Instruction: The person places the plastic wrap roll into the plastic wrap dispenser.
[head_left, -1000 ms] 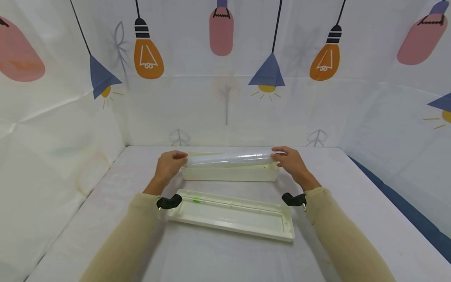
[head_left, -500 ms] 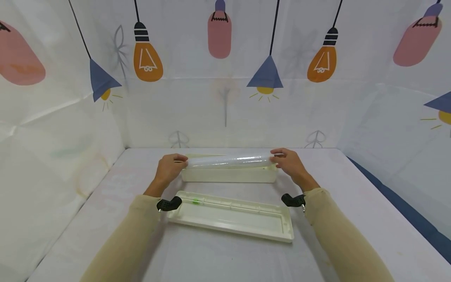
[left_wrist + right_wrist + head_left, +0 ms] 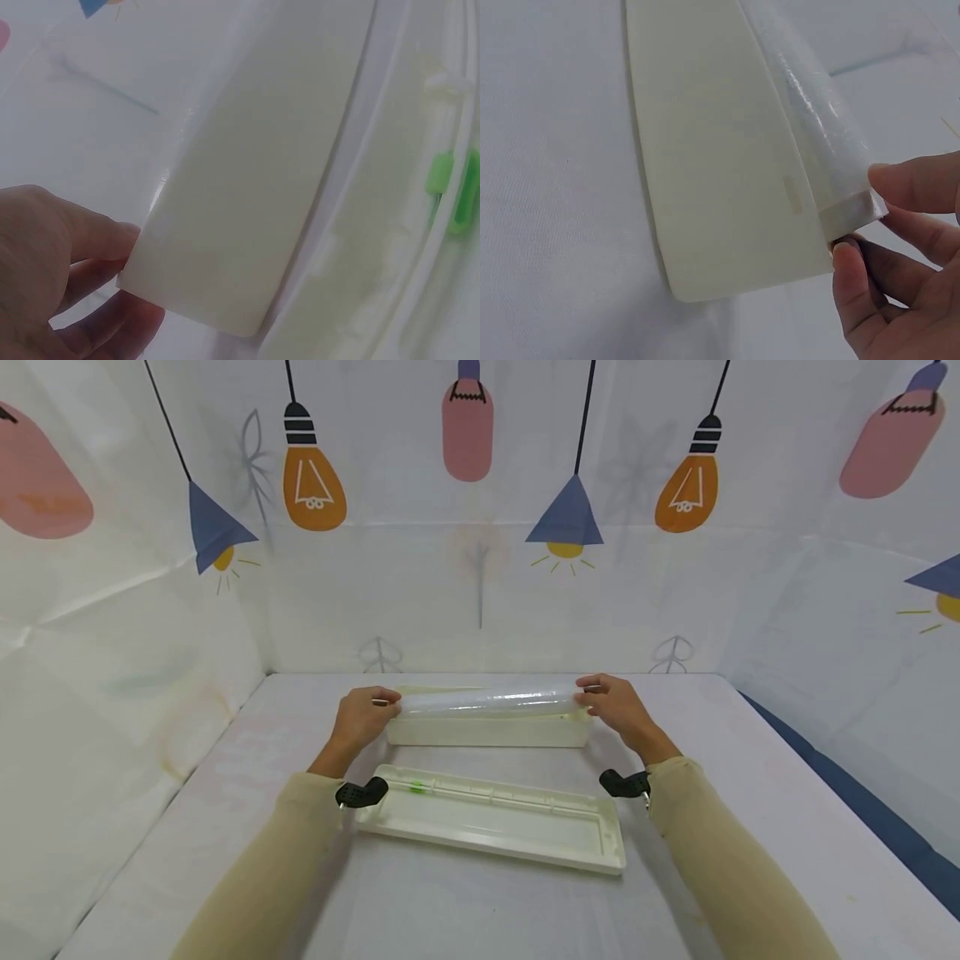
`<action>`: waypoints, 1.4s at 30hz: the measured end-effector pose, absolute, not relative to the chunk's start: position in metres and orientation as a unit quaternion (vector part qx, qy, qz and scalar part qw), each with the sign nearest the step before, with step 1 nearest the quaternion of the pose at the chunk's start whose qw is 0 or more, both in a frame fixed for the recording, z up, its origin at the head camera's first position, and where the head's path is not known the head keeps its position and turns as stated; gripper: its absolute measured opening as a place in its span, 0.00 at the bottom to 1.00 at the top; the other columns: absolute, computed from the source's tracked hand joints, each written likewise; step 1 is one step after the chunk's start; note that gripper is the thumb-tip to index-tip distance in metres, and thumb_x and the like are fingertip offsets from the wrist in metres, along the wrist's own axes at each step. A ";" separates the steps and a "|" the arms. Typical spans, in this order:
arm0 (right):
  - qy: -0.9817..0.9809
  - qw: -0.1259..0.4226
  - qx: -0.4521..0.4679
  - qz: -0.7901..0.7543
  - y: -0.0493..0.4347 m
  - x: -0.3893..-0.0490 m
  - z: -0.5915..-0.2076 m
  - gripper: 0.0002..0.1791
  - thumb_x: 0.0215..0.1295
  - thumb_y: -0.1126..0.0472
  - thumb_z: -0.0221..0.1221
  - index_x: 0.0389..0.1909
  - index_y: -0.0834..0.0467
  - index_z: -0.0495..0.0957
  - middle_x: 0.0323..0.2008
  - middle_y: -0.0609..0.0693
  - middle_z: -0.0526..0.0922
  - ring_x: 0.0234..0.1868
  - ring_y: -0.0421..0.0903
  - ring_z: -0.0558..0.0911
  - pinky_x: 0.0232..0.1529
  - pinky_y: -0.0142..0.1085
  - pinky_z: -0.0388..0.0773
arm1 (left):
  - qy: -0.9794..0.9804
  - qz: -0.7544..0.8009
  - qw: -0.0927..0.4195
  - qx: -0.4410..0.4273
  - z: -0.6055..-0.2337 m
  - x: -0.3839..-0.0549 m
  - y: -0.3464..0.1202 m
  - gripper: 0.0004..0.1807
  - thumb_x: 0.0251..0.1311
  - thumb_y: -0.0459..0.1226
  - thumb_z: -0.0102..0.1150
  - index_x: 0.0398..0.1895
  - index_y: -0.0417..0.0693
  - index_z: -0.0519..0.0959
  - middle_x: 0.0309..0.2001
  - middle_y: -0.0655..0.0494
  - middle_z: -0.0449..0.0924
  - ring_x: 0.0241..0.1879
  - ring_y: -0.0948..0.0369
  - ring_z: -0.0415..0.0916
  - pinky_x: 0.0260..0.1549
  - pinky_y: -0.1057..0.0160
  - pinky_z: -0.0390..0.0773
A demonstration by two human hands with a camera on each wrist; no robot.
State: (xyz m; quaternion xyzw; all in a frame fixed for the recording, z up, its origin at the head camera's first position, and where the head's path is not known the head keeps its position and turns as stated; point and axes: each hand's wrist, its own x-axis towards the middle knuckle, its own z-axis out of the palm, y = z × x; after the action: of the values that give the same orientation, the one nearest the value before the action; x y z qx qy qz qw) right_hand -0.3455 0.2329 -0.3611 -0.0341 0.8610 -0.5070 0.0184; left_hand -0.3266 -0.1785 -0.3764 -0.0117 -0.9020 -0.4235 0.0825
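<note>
A shiny roll of plastic wrap [image 3: 487, 700] lies over the open top of a long cream dispenser box [image 3: 487, 732], its right end a little higher than its left. My left hand [image 3: 362, 720] holds the roll's left end, thumb and fingers at the box corner. At the other end my right hand [image 3: 618, 710] pinches the roll; in the right wrist view the thumb is on top, with fingers under the brown core edge [image 3: 851, 206]. Nearer to me lies the cream lid [image 3: 487, 827], inner side up, with a green slide cutter [image 3: 417, 787] on its rail.
A white cloth [image 3: 480, 918] covers the table. Behind it hangs a white curtain [image 3: 480, 593] printed with lamps and bulbs, with more curtain at both sides. Dark blue material [image 3: 847, 777] shows past the right table edge.
Both hands keep their hold on the ends of the roll, which stays nearly still over the box. Only the head view shifts slightly.
</note>
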 end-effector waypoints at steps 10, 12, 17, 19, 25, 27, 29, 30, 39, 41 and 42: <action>0.865 0.015 -0.035 -0.501 0.235 -0.345 -0.360 0.23 0.73 0.58 0.57 0.65 0.64 0.71 0.64 0.63 0.74 0.59 0.59 0.76 0.64 0.55 0.70 | -0.906 -0.410 0.100 -0.017 -0.376 -0.329 -0.176 0.14 0.66 0.36 0.62 0.52 0.40 0.85 0.53 0.40 0.83 0.51 0.45 0.81 0.41 0.51 0.82; 0.867 0.015 -0.033 -0.498 0.235 -0.345 -0.360 0.23 0.73 0.58 0.57 0.65 0.64 0.72 0.63 0.63 0.74 0.59 0.59 0.76 0.64 0.55 0.70 | -0.906 -0.411 0.101 -0.017 -0.375 -0.329 -0.175 0.14 0.66 0.36 0.62 0.52 0.40 0.85 0.52 0.40 0.83 0.51 0.45 0.81 0.41 0.51 0.82; 0.871 0.008 -0.036 -0.489 0.234 -0.344 -0.360 0.22 0.74 0.58 0.57 0.63 0.64 0.73 0.62 0.62 0.75 0.58 0.60 0.77 0.63 0.55 0.71 | -0.908 -0.405 0.103 -0.018 -0.374 -0.328 -0.174 0.15 0.65 0.36 0.62 0.52 0.40 0.85 0.51 0.39 0.83 0.51 0.45 0.81 0.40 0.51 0.82; 0.873 0.004 -0.037 -0.486 0.235 -0.344 -0.360 0.21 0.75 0.57 0.56 0.62 0.64 0.74 0.62 0.62 0.76 0.58 0.60 0.77 0.63 0.55 0.71 | -0.910 -0.401 0.102 -0.018 -0.374 -0.328 -0.174 0.15 0.66 0.35 0.62 0.52 0.39 0.85 0.52 0.39 0.83 0.51 0.44 0.81 0.40 0.51 0.82; 0.860 -0.003 -0.046 -0.509 0.238 -0.343 -0.362 0.20 0.75 0.57 0.56 0.60 0.65 0.76 0.62 0.61 0.77 0.59 0.58 0.77 0.63 0.53 0.72 | -0.911 -0.399 0.100 -0.015 -0.374 -0.326 -0.175 0.15 0.66 0.35 0.62 0.53 0.39 0.85 0.54 0.38 0.82 0.52 0.44 0.80 0.42 0.51 0.82; 0.850 -0.007 -0.050 -0.524 0.240 -0.341 -0.363 0.20 0.75 0.58 0.57 0.60 0.66 0.75 0.61 0.62 0.77 0.60 0.58 0.77 0.62 0.51 0.73 | -0.910 -0.403 0.094 -0.019 -0.375 -0.326 -0.176 0.15 0.67 0.37 0.61 0.53 0.40 0.84 0.55 0.38 0.81 0.53 0.44 0.79 0.44 0.50 0.81; 0.842 -0.009 -0.053 -0.536 0.242 -0.339 -0.365 0.21 0.75 0.57 0.57 0.61 0.67 0.75 0.61 0.63 0.77 0.59 0.59 0.78 0.61 0.50 0.74 | -0.909 -0.408 0.085 -0.025 -0.376 -0.324 -0.178 0.16 0.68 0.38 0.60 0.55 0.40 0.84 0.56 0.38 0.80 0.55 0.43 0.78 0.46 0.48 0.81; 0.840 -0.010 -0.053 -0.540 0.244 -0.338 -0.366 0.22 0.74 0.57 0.58 0.61 0.67 0.75 0.60 0.63 0.78 0.59 0.58 0.78 0.61 0.49 0.75 | -0.908 -0.410 0.081 -0.027 -0.377 -0.323 -0.179 0.16 0.68 0.39 0.60 0.55 0.41 0.83 0.57 0.39 0.80 0.56 0.43 0.78 0.47 0.48 0.81; 0.830 -0.016 -0.073 -0.552 0.257 -0.316 -0.369 0.27 0.77 0.53 0.55 0.65 0.69 0.70 0.60 0.65 0.78 0.60 0.60 0.77 0.56 0.44 0.80 | -0.896 -0.434 0.090 -0.042 -0.380 -0.305 -0.189 0.18 0.69 0.39 0.59 0.57 0.42 0.82 0.57 0.42 0.81 0.57 0.45 0.78 0.53 0.45 0.77; 0.828 -0.011 -0.069 -0.556 0.260 -0.310 -0.369 0.27 0.77 0.52 0.55 0.65 0.68 0.70 0.60 0.65 0.77 0.59 0.60 0.77 0.54 0.41 0.80 | -0.894 -0.438 0.091 -0.043 -0.380 -0.301 -0.190 0.18 0.69 0.40 0.59 0.58 0.41 0.82 0.57 0.42 0.81 0.57 0.45 0.77 0.53 0.45 0.77; 0.827 -0.009 -0.067 -0.558 0.261 -0.307 -0.370 0.26 0.77 0.52 0.55 0.65 0.68 0.71 0.59 0.65 0.78 0.59 0.60 0.77 0.53 0.40 0.81 | -0.893 -0.438 0.092 -0.043 -0.380 -0.299 -0.190 0.18 0.69 0.40 0.59 0.58 0.42 0.82 0.57 0.42 0.81 0.57 0.45 0.77 0.53 0.45 0.77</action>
State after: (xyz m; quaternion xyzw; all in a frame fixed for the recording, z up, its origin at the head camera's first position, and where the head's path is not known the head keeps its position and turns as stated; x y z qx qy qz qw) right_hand -0.3073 0.2608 -0.3699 -0.0670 0.8270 -0.5582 -0.0086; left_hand -0.2994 -0.1900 -0.3801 -0.0426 -0.8931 -0.4383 0.0919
